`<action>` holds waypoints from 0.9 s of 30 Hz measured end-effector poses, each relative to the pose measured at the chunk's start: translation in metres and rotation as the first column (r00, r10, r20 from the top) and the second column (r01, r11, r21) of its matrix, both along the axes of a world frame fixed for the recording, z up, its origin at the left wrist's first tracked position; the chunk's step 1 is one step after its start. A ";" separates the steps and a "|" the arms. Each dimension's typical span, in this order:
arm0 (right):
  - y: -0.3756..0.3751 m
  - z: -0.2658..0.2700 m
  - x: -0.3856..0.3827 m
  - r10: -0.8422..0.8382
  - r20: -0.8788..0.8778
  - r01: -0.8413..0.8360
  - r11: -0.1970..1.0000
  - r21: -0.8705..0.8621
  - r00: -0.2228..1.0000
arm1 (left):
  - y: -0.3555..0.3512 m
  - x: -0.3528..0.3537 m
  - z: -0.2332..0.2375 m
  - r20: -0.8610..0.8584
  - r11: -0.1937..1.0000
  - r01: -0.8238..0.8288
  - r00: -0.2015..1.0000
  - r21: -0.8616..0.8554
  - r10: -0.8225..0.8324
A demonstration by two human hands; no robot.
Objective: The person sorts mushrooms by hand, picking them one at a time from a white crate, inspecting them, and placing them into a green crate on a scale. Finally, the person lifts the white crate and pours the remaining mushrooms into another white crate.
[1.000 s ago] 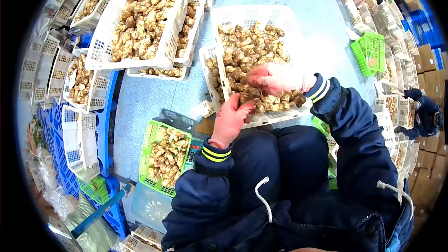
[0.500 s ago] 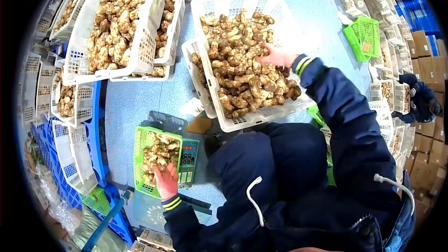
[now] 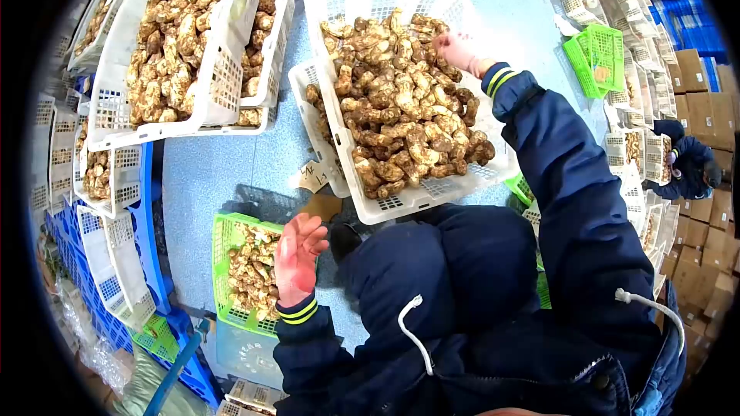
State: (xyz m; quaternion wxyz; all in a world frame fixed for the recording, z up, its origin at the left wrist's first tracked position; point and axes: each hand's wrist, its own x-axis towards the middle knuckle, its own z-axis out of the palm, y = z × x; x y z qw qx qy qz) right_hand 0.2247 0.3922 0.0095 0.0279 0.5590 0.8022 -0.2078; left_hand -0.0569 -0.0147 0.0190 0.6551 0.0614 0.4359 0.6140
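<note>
A large white basket [image 3: 493, 173] stands in front of me, heaped with brown-and-cream mushrooms [image 3: 408, 100] that look like matsutake. My right hand [image 3: 461, 55] is at the upper right edge of this heap, its fingers loosely bent and apart. Strong glare washes over it, and no mushroom shows in it. At lower left is a green basket [image 3: 221, 262] holding smaller, paler mushrooms [image 3: 253, 266]. Over its right side hovers my left hand [image 3: 299, 256], palm up, fingers spread, with nothing in it. That hand and its sleeve cover most of what lies right of the green basket.
Stacked white baskets [image 3: 220, 81] of mushrooms fill the upper left. A handwritten card [image 3: 312, 177] and brown cardboard [image 3: 322, 206] lie on the blue floor [image 3: 212, 158]. Green baskets [image 3: 597, 62] are at right. Beyond them are more white baskets, cartons [image 3: 697, 115] and another person [image 3: 686, 158].
My left hand has lifted out of the green basket and moved up and right, spreading its fingers. My right hand has shifted up across the heap to its upper right edge. The view has shifted slightly.
</note>
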 end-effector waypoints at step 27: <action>-0.009 -0.003 -0.027 0.267 0.137 -0.291 0.934 0.207 0.954 | 0.035 0.024 0.000 -0.001 0.997 0.055 0.998 -0.062 -0.055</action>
